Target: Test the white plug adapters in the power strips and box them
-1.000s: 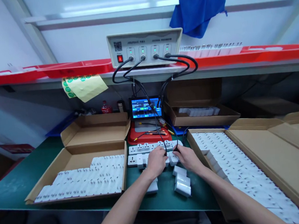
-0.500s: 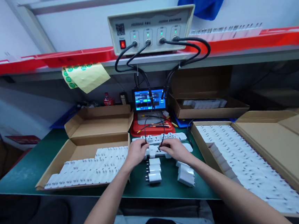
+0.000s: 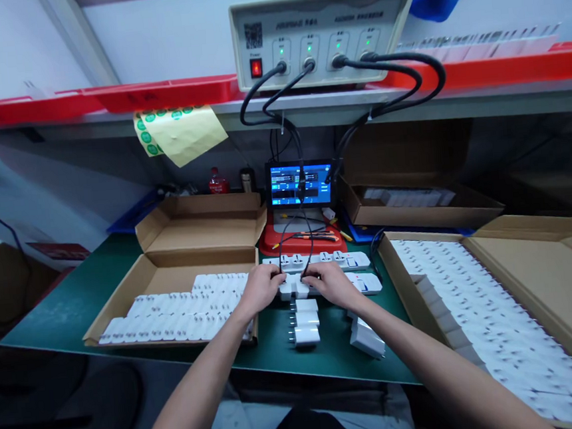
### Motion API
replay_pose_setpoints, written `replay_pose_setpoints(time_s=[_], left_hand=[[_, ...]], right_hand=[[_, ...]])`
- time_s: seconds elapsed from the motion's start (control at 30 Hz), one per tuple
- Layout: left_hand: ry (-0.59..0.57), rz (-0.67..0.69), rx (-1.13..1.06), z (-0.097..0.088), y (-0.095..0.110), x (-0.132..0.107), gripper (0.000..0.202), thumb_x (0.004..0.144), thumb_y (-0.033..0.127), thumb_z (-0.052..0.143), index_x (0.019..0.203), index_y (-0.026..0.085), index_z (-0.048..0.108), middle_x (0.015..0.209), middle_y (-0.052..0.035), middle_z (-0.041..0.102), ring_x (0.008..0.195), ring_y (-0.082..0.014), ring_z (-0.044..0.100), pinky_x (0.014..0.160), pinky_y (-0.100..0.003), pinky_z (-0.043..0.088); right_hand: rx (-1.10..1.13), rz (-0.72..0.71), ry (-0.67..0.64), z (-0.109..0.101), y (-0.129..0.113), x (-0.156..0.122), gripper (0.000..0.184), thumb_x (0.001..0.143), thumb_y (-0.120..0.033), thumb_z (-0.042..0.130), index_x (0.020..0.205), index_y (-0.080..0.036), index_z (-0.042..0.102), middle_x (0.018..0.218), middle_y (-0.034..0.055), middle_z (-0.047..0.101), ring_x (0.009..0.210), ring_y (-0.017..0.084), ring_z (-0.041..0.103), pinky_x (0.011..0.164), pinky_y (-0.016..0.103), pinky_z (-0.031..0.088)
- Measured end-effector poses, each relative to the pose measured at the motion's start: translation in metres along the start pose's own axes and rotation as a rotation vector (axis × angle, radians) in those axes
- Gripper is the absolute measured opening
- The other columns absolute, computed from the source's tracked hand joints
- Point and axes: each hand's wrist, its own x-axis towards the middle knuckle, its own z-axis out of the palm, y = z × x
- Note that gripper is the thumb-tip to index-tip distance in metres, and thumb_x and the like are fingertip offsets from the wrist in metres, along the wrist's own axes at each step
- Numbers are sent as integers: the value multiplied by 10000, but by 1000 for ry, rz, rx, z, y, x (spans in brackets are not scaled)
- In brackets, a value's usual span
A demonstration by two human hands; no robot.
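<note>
My left hand (image 3: 263,288) pinches a thin black cable (image 3: 279,245) just above a white plug-in charger (image 3: 286,286) on the front power strip (image 3: 369,282). A second black cable (image 3: 311,239) is pinched in my right hand (image 3: 333,284), its end at another white charger (image 3: 301,285) beside the first. Whether either cable end is inserted I cannot tell. Several white chargers (image 3: 307,336) lie in a column in front of the strip, prongs to the left. More chargers (image 3: 367,338) lie by my right forearm.
An open carton (image 3: 165,270) of chargers sits left, and a larger carton (image 3: 407,290) of them right. Behind are a second power strip (image 3: 355,260), a red tray (image 3: 268,243) and a lit screen (image 3: 288,186). Overhead, a cabled tester box (image 3: 325,37) stands on the shelf.
The camera view has shifted, so the scene sits farther right. My right hand has moved left along the strip to the charger, closer to my left hand. Both hands keep their cables.
</note>
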Motion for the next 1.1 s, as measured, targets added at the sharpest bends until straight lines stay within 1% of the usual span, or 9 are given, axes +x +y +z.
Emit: replay_pose_setpoints(time_s=[0.27, 0.43, 0.6, 0.67, 0.73, 0.83, 0.93, 1.0, 1.1], left_hand=[[-21, -3, 19, 2, -3, 4, 307, 990, 289, 679, 703, 201, 742, 716, -33, 740, 739, -204, 639, 756, -322, 447], [-19, 17, 66, 2, 1, 3, 290, 994, 229, 700, 707, 205, 733, 742, -26, 755, 740, -199, 656, 755, -315, 445], [-33, 82, 127, 2, 6, -2, 242, 997, 132, 684, 769, 211, 703, 837, -27, 785, 803, -199, 694, 784, -308, 458], [-27, 107, 158, 2, 6, -5, 250, 1011, 124, 678, 777, 212, 667, 856, -33, 777, 832, -204, 695, 795, -310, 465], [-18, 122, 197, 3, 6, -7, 264, 1031, 126, 667, 785, 216, 632, 862, -36, 762, 834, -206, 686, 794, -312, 466], [-21, 155, 282, 4, 6, -7, 286, 1056, 126, 643, 793, 224, 590, 872, -44, 744, 841, -215, 681, 788, -320, 461], [-33, 209, 398, 6, 6, -7, 304, 1068, 122, 620, 790, 231, 565, 884, -58, 733, 884, -237, 689, 809, -335, 465], [-45, 234, 457, 7, 6, -7, 298, 1071, 126, 614, 797, 233, 570, 890, -64, 729, 906, -250, 694, 827, -345, 474], [-38, 230, 464, 9, 4, -8, 285, 1071, 140, 617, 804, 235, 582, 881, -61, 721, 901, -251, 690, 836, -350, 484]], right_hand=[[-170, -135, 80, 21, 14, -6, 132, 1041, -201, 677, 916, -224, 714, 953, 64, 777, 895, 233, 699, 803, 329, 505], [-232, -130, 67, 24, 15, -6, 129, 1043, -190, 674, 923, -228, 697, 1011, 81, 769, 941, 250, 695, 833, 348, 521], [-279, -110, 35, 21, 7, -4, 122, 1060, -213, 674, 948, -223, 723, 1025, 88, 781, 956, 253, 708, 849, 351, 528], [-302, -103, 8, 13, 4, -5, 115, 1072, -246, 677, 988, -220, 751, 1037, 92, 792, 970, 257, 720, 862, 352, 533], [-333, -94, -9, -2, 4, -6, 130, 1086, -293, 677, 1077, -219, 783, 1083, 103, 808, 1014, 269, 734, 896, 361, 546], [-389, -59, -15, -37, 10, -14, 224, 1091, -349, 679, 1227, -224, 806, 1218, 128, 821, 1127, 298, 745, 980, 393, 567], [-451, -53, -99, -69, 19, -28, 302, 1065, -357, 710, 1328, -247, 808, 1378, 144, 793, 1269, 337, 726, 1074, 433, 570], [-508, -58, -190, -78, 26, -38, 399, 1025, -340, 754, 1419, -282, 785, 1477, 146, 752, 1337, 370, 703, 1114, 470, 567], [-588, -43, -269, -70, 34, -50, 642, 963, -305, 813, 1590, -357, 684, 1613, 151, 664, 1379, 410, 682, 1122, 515, 574]])
